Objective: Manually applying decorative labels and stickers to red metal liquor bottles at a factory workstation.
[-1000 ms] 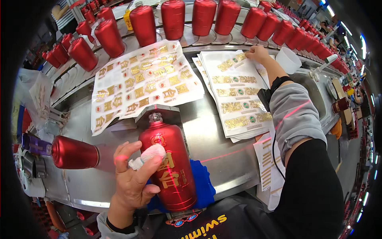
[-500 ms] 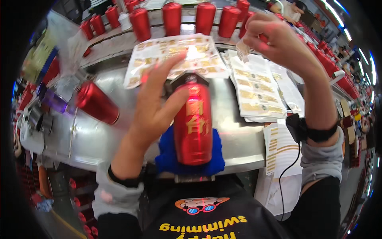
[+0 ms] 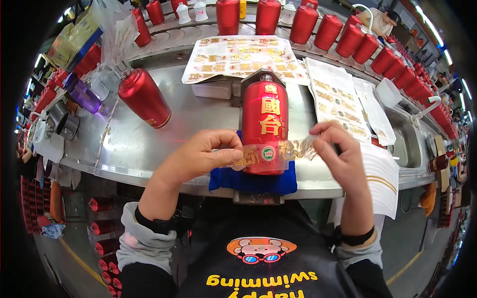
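Note:
A red bottle [image 3: 265, 111] with gold characters lies tilted in a dark holder, its neck away from me, over a blue cloth [image 3: 218, 181]. Across its lower part stretches a clear decal strip [image 3: 268, 153] with gold patterns and a green round mark. My left hand [image 3: 211, 151] pinches the strip's left end. The right end is pinched by my right hand [image 3: 339, 149], just beside the bottle. Whether the strip touches the bottle all along its length, I cannot tell. Another red bottle [image 3: 144, 98] stands on the metal table to the left.
Decal sheets [image 3: 243, 58] lie behind the holder, with another stack [image 3: 335, 97] to the right. Red bottles [image 3: 304, 24] line a curved conveyor at the back. A sink [image 3: 405, 144] is at the right, a purple bottle [image 3: 82, 94] at the left.
My right hand has come down from the sheet stack to the bottle's right side with the strip. My left hand has moved from the bottle's upper part to the strip's left end.

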Motion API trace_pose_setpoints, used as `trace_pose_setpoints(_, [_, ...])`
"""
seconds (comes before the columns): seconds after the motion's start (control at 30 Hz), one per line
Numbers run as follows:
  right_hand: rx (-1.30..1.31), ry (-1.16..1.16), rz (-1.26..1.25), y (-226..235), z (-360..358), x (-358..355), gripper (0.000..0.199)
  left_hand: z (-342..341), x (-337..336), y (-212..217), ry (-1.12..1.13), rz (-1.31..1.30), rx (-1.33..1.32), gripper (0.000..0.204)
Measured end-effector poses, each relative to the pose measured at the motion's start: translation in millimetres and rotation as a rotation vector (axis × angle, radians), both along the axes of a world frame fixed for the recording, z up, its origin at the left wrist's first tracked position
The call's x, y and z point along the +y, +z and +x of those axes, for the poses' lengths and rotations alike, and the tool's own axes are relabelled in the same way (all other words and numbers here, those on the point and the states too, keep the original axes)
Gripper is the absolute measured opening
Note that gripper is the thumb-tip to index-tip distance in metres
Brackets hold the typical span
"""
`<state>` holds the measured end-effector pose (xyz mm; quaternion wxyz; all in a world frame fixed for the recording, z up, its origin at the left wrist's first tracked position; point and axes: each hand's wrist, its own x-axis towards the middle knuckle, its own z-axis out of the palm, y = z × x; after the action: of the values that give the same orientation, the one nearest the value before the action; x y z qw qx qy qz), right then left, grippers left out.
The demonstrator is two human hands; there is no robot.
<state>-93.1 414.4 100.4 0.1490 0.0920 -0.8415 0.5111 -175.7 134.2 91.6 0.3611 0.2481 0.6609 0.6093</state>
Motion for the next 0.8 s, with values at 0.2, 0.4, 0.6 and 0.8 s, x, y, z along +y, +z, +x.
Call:
trace_pose_setpoints(0.2, [-0.061,-0.035,-0.108,-45.6,7.5,4.7,0.016,-1.7,6.2,-23.2,0.078,0.106,-0.039,0.016])
trace_pose_setpoints(0.4, [-0.078,-0.042,-0.162,-45.2,8.4,6.0,0.016,-3.9,8.8,-24.9,0.086,0.136,-0.04,0.017])
trace_pose_setpoints(0.6, [-0.229,0.05,-0.259,-44.1,5.2,12.9,0.016,-1.7,11.1,-16.0,0.158,0.073,-0.018,0.016])
trace_pose_setpoints(0.8, [-0.453,0.064,-0.391,-34.7,4.4,24.9,0.022,-3.1,11.8,-8.3,0.157,0.077,0.038,0.015])
